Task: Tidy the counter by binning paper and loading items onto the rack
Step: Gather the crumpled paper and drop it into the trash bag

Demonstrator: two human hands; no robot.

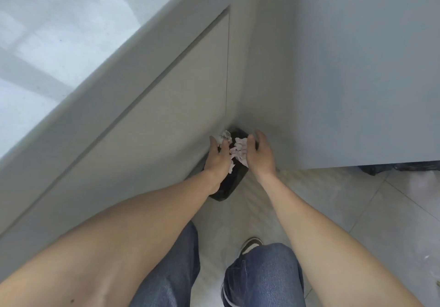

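Note:
A black-bagged bin (225,187) stands on the floor in the corner where two cabinet faces meet. Crumpled white paper (238,151) sits over its mouth, between my two hands. My left hand (217,158) presses against the paper from the left, with a smaller crumpled wad (225,135) at its fingertips. My right hand (259,154) cups the paper from the right, fingers spread and curved. Whether either hand grips the paper or only touches it is unclear. The rim of the bin is mostly hidden by hands and paper.
A pale countertop (42,45) runs along the upper left above a grey cabinet door (166,116). A grey cabinet side (345,68) fills the upper right. My legs in jeans and a shoe (251,245) stand on the tiled floor (381,211). A dark bag (381,168) lies at right.

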